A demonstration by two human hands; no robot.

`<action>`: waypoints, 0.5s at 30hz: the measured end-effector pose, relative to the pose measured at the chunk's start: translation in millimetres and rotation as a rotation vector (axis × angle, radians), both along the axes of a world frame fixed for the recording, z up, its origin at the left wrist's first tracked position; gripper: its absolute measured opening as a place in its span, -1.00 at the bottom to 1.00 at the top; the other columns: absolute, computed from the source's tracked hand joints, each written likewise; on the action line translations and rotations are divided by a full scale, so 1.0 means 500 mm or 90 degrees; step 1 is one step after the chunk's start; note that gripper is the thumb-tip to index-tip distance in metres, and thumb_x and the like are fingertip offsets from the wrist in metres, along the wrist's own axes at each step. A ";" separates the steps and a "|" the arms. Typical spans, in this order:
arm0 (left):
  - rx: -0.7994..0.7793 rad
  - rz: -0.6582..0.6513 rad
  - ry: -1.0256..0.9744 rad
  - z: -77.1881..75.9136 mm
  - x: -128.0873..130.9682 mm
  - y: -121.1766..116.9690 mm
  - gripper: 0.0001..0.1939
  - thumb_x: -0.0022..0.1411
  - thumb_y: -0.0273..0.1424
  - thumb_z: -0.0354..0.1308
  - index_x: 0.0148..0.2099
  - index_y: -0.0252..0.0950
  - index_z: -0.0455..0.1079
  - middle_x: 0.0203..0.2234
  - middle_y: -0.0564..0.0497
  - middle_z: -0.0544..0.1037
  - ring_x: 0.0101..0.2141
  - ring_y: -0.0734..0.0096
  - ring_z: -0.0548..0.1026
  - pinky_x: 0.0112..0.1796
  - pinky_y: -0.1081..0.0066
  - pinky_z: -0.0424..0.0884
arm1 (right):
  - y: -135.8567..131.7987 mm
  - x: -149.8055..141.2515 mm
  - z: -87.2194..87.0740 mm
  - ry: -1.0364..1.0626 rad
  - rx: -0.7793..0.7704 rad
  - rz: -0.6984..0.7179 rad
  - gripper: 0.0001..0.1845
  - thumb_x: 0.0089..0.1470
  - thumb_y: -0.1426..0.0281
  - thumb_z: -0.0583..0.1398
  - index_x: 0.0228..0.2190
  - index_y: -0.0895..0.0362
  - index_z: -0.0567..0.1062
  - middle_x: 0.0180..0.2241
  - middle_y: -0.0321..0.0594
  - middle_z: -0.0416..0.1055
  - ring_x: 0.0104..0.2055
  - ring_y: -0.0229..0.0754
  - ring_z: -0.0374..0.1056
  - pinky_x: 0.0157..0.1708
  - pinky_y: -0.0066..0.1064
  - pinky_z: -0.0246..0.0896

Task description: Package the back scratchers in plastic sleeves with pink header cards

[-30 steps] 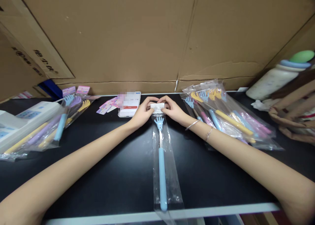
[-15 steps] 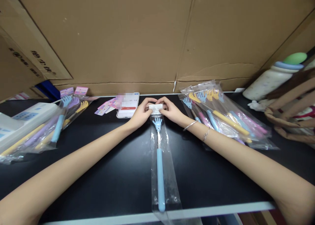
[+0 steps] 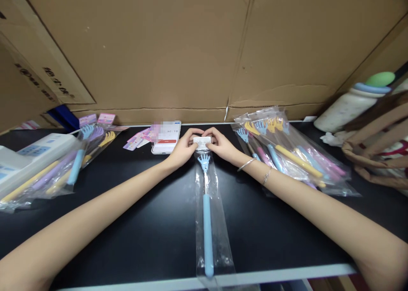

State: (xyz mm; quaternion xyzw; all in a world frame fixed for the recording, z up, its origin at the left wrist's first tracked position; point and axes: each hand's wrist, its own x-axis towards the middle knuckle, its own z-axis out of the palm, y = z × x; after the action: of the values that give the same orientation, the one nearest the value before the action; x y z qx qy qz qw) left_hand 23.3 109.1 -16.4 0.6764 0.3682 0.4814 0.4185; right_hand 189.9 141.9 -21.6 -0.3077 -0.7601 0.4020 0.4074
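Note:
A blue back scratcher (image 3: pixel 208 231) lies lengthwise on the black table in a clear plastic bag (image 3: pixel 223 240), its claw end pointing away from me. At the bag's far end is a small white card (image 3: pixel 202 143). My left hand (image 3: pixel 185 148) grips the card's left side between thumb and fingers. On the right side, my right hand (image 3: pixel 219 145) pinches it the same way. The fingertips of both hands nearly meet behind the card. Whether the card is inside the bag or folded over its edge, I cannot tell.
Bagged back scratchers (image 3: pixel 299 159) are piled at right, others (image 3: pixel 76 163) at left beside a white power strip (image 3: pixel 41 148). A phone (image 3: pixel 167 144) and printed cards (image 3: pixel 137 139) lie behind my left hand. A bottle (image 3: pixel 350 104) and brown bag (image 3: pixel 366 155) stand far right; cardboard (image 3: pixel 159 49) walls the back.
Both hands keep their hold on the white card with hardly any movement. The view shifts slightly; the back scratcher stays in place on the table.

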 end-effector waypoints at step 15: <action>0.009 -0.008 0.000 -0.003 -0.002 0.002 -0.62 0.07 -0.52 -0.01 -0.01 -0.31 0.26 -0.29 0.01 0.49 -0.27 0.40 0.45 -0.19 0.41 0.34 | 0.001 -0.002 0.003 0.003 -0.021 -0.031 -0.75 -0.20 0.51 0.08 -0.35 0.14 0.34 -0.37 -0.30 0.31 -0.38 -0.26 0.23 -0.32 -0.38 0.15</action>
State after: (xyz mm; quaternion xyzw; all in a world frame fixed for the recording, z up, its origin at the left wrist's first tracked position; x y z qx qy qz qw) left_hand 22.0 110.3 -17.8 0.6816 0.3605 0.4815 0.4166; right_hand 188.7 142.2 -20.2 -0.3315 -0.7448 0.4052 0.4138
